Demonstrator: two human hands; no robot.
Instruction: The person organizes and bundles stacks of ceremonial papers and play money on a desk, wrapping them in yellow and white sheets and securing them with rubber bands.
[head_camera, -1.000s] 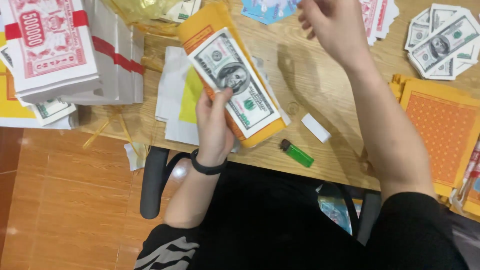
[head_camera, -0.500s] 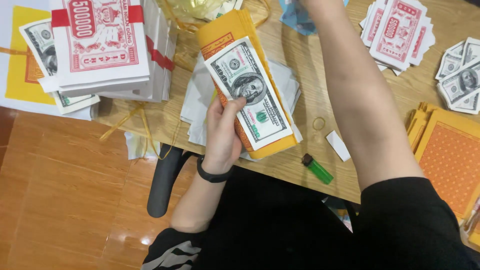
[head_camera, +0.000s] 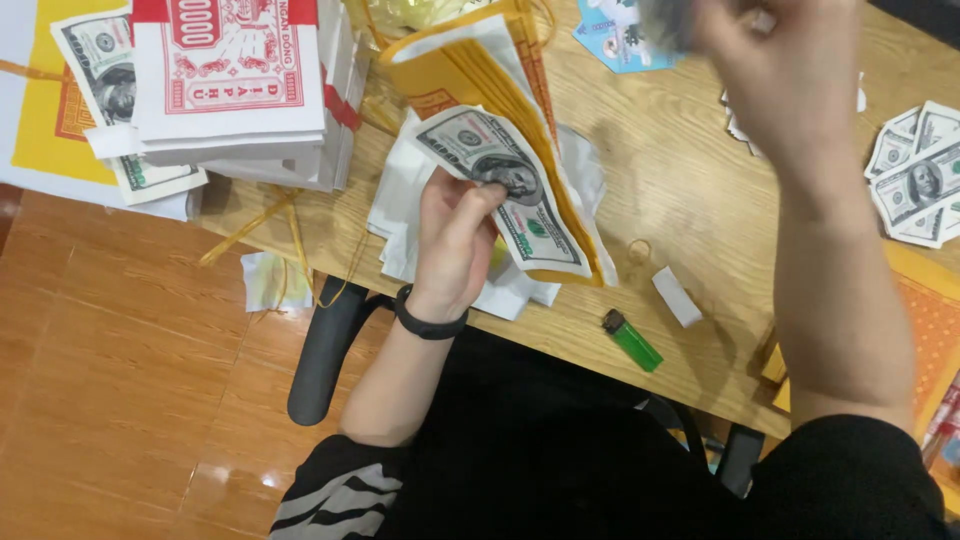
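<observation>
My left hand (head_camera: 455, 235) sits low and near me, a black band at its wrist, fingers curled shut around the lower edge of a bundle of yellow paper sheets (head_camera: 480, 70) with a printed banknote (head_camera: 510, 190) on top. The banknote fans out from my thumb toward two o'clock, and the yellow sheets rise behind it toward twelve, bowed open at their far end. Under them lies a loose heap of white papers (head_camera: 400, 200) on the wooden table (head_camera: 680, 190).

At four o'clock from that hand lie one green lighter (head_camera: 631, 340), one small white block (head_camera: 677, 296) and one thin rubber band (head_camera: 638, 250). At three o'clock, by the table's edge, several more banknotes (head_camera: 920, 180) fan out; I cannot count them exactly.

Farther off, at ten o'clock, stands one tall stack of red-and-white printed packs (head_camera: 240, 80).

My right hand (head_camera: 790, 60) is up at one o'clock, blurred; I cannot tell how it is closed or what it grips.

Half a second ago the bundle lay flat and closed under the note; now its sheets have sprung apart.
</observation>
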